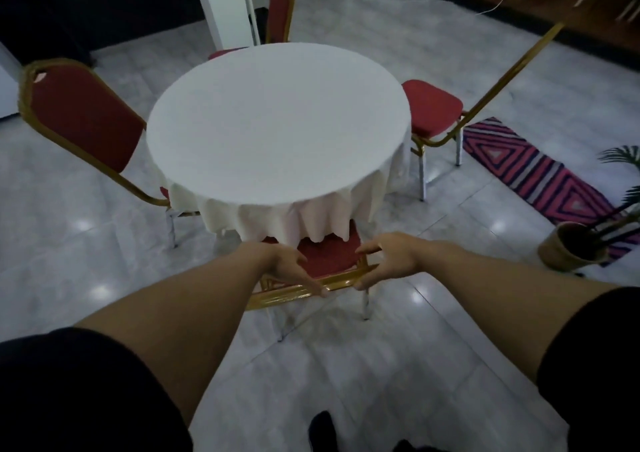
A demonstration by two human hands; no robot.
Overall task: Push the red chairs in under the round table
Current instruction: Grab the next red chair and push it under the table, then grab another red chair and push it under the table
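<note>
Right now my fingers (313,287) are spread loose, not clenched: the left hand (289,266) lies with its fingertips on the gold top rail of the near chair (327,257), and the right hand (389,261) reaches in from the other side, its fingertips at the same rail, thumb lifted over the red padding. Neither hand wraps around the frame; whether the right fingertips truly press on the rail I cannot tell.

That near chair stands straight before me, its back toward me and its red seat mostly hidden beneath the hanging white cloth (263,216) of the round surface (277,122). To my left, the left chair (86,119) has its back close to the cloth's edge, its seat tucked under. At the far side, the far chair (280,4) stands upright against the rim. On my right, the right chair (433,108) sits apart, its red seat fully exposed beside the cloth.

Farther right, a striped rug (533,171) lies on the pale tiled floor (104,261), near a potted plant (571,247).
</note>
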